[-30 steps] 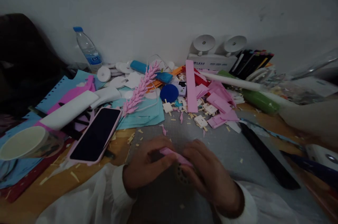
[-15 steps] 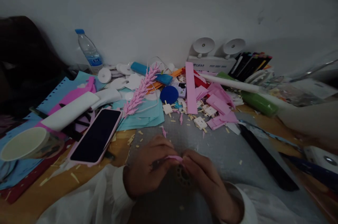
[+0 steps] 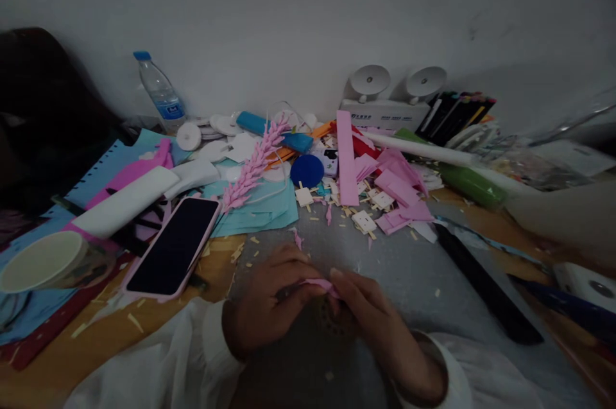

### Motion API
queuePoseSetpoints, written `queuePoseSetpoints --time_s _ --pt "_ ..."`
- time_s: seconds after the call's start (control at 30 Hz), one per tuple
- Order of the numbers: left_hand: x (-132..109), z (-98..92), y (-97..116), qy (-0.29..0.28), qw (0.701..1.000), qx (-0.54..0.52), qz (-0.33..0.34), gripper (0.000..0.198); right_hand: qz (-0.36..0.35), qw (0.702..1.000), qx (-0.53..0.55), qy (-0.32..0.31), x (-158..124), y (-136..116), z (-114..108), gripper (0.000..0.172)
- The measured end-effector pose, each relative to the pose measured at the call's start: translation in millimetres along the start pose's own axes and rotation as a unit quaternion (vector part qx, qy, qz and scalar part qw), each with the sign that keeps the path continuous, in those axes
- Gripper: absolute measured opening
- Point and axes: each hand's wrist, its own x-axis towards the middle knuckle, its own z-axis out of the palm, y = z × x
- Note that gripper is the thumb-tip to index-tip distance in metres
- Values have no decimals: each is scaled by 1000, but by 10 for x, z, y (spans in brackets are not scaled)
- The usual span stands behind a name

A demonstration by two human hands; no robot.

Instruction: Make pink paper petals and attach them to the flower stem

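Between my two hands is a small strip of pink paper [image 3: 319, 283], pinched at both ends. My left hand [image 3: 276, 296] has its fingers closed on the strip's left end. The thumb and fingers of my right hand [image 3: 368, 309] are pressed together on its right end. Both hands are over a grey cutting mat [image 3: 409, 280]. Just beyond them lie small twisted pink pieces [image 3: 298, 240]. A pink braided spray of paper petals [image 3: 255, 165] rests farther back on teal sheets [image 3: 264, 213].
A phone [image 3: 174, 247] and a paper cup [image 3: 48, 261] are on the left. Behind stand a water bottle [image 3: 161, 89] and a white twin-lamp unit [image 3: 380, 112]. Pink strips [image 3: 347, 158] are piled at the back. A black-handled knife [image 3: 488, 284] lies right.
The fingers of my right hand have shifted slightly on the pink strip, and its end looks more folded. My left hand keeps its hold. The view has moved a little.
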Motion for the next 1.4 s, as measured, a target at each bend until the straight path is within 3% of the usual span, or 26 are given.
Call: queuePoseSetpoints --time_s 0.13,0.2,0.3,0.37,0.43,0.5,0.63,0.77,0.83,0.93,1.0,1.1,1.17,1.27,1.4 --pt "9 -6 -6 -18 998 -33 -41 16 -130 982 -134 34 0 -29 -41 41" --pt "14 -5 -17 -45 994 -61 -75 27 -236 942 -235 52 6 -18 -78 37" --pt "17 4 -31 -87 983 -99 -130 38 -363 855 -367 51 24 -3 -135 36" --pt "21 10 -26 -99 975 -118 -159 36 -402 813 -420 36 39 -4 -161 36" --pt "27 9 -9 -98 972 -133 -166 32 -412 800 -435 28 51 -12 -169 37" --pt "31 4 12 -88 974 -140 -158 26 -401 819 -410 27 57 -24 -162 37" --pt "35 -9 38 -56 983 -114 -134 18 -332 897 -290 21 47 -42 -129 36" --pt "33 -14 16 -43 990 -74 -108 20 -210 962 -175 13 36 -30 -95 36" --pt "26 -20 -16 -31 997 -31 -60 18 -133 985 -111 3 41 -15 -75 39" --pt "9 -40 -66 -17 993 89 74 11 -29 999 -11 -25 54 8 -46 42" --pt "2 -56 -83 -14 976 161 142 9 0 999 23 -40 59 15 -38 41" --pt "13 -77 -68 -10 981 144 133 7 -77 996 -43 -15 56 9 -60 37" --pt "35 -84 -37 -21 997 56 49 14 -198 969 -148 30 51 -1 -99 32" --pt "67 -77 4 -66 989 -69 -109 30 -362 879 -306 55 43 -24 -169 25" --pt "63 -37 -7 -152 945 -203 -205 48 -457 765 -454 6 31 -97 -214 28"
